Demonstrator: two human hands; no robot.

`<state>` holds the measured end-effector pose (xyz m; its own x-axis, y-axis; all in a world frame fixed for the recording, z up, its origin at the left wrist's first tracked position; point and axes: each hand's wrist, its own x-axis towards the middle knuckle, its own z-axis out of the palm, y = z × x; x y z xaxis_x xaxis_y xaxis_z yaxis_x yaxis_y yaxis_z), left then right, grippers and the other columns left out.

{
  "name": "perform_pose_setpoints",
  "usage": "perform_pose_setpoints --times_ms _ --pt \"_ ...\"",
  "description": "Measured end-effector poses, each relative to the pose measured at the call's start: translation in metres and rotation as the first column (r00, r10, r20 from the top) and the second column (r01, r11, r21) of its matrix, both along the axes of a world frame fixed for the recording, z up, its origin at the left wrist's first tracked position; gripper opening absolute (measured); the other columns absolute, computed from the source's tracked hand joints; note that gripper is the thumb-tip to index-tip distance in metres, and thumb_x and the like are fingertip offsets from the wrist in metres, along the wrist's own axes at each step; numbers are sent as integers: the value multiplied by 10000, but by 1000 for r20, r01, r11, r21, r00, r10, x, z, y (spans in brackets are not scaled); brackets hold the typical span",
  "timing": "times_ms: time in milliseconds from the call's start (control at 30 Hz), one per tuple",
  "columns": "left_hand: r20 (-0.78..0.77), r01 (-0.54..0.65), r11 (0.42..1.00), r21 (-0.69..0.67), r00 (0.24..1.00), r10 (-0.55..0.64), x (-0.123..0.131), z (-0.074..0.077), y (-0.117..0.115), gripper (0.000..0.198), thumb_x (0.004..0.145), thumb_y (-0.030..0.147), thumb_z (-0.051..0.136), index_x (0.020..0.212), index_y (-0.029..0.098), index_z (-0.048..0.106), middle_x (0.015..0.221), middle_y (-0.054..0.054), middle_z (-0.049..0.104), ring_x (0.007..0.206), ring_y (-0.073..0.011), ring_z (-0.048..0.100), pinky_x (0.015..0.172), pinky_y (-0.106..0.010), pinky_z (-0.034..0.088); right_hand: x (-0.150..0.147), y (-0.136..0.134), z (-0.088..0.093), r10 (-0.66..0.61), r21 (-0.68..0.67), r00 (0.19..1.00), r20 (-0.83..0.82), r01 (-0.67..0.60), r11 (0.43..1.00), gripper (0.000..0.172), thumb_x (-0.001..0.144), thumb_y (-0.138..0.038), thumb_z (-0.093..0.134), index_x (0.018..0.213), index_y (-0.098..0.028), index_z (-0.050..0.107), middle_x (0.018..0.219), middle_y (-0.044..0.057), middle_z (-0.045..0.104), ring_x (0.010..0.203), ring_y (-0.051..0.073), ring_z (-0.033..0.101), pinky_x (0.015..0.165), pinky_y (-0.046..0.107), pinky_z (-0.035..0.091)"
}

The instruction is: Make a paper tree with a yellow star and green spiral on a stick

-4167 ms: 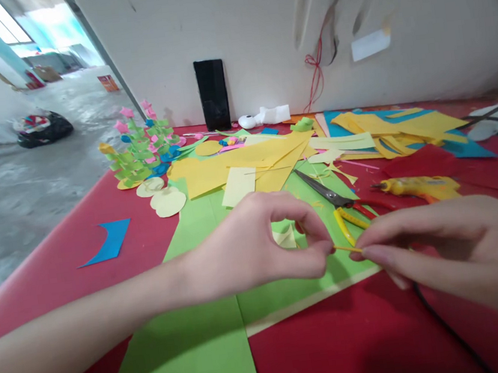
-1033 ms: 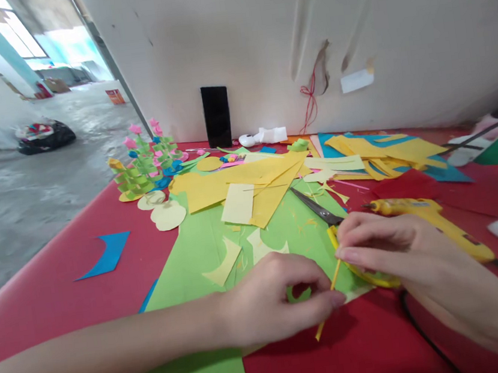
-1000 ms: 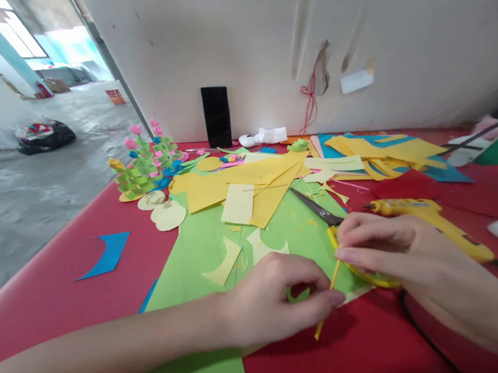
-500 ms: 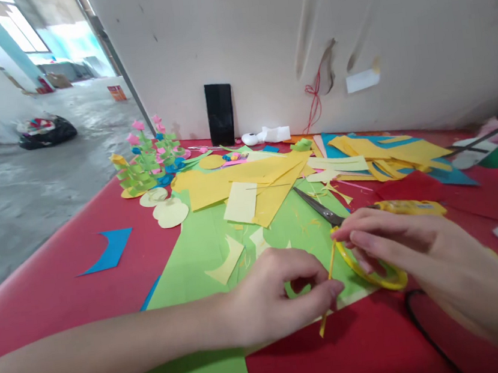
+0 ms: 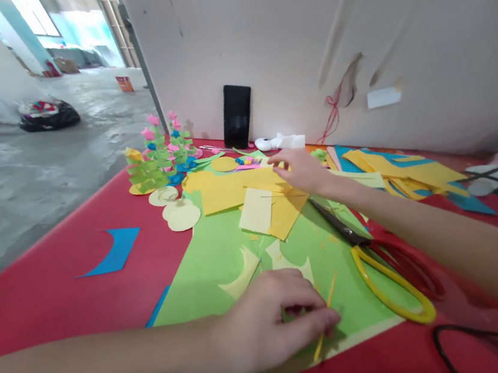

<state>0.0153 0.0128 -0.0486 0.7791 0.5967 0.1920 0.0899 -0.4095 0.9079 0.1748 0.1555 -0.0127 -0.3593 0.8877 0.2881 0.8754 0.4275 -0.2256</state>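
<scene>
A thin yellow paper strip (image 5: 331, 289) is pinched between the thumb and fingers of my left hand (image 5: 277, 319), over the green paper (image 5: 220, 244). My right hand (image 5: 298, 170) reaches to the back of the table, fingers partly spread with nothing visible in them. Beside its fingertips lie small coloured paper pieces (image 5: 247, 162), and yellow sheets (image 5: 226, 188) are below it. Scissors (image 5: 359, 242) with one yellow and one red handle rest on the green paper at right, blades slightly apart. Cream scraps (image 5: 244, 273) lie in front of my left hand.
Paper plants with pink stars (image 5: 154, 156) stand at the back left near cream discs (image 5: 182, 214). A black phone (image 5: 237, 116) leans on the white wall. Yellow and blue sheets (image 5: 405, 167) pile up at right. A dark cable (image 5: 489, 332) crosses the near right corner.
My right hand has left the yellow strip and the scissors' handles and moved away to the back of the table. My left hand still pinches the strip, slightly lower.
</scene>
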Motion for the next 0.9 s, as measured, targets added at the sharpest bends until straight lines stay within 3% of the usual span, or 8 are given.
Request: perform_pose_setpoints --times_ms 167,400,767,900 --pt "61 15 1000 16 998 -16 3 -5 0 344 860 262 500 634 69 672 543 -46 544 579 -114 485 591 -214 400 -26 58 -32 45 31 989 142 -50 998 276 879 -313 510 1112 -169 547 1141 79 562 969 193 569 817 409 487" --pt "79 44 991 127 995 -55 6 -14 0 348 873 270 476 699 75 707 602 -89 660 603 -126 561 625 -201 445 -36 93 -37 76 51 977 199 -88 995 270 882 -313 506 1110 -176 549 1148 80 559 965 190 568 814 401 489" --pt "17 30 983 181 999 -34 4 -10 0 341 880 246 468 727 63 710 596 -72 638 604 -108 541 622 -182 431 -32 84 -48 99 117 982 160 -119 986 272 880 -314 510 1110 -174 548 1145 79 560 965 190 568 816 406 487" --pt "34 28 986 162 999 -34 4 -9 0 328 871 225 480 704 52 703 582 -68 621 589 -105 524 615 -185 427 -27 78 -38 76 140 995 69 -85 986 270 877 -314 514 1101 -168 551 1129 77 567 956 189 572 808 404 489"
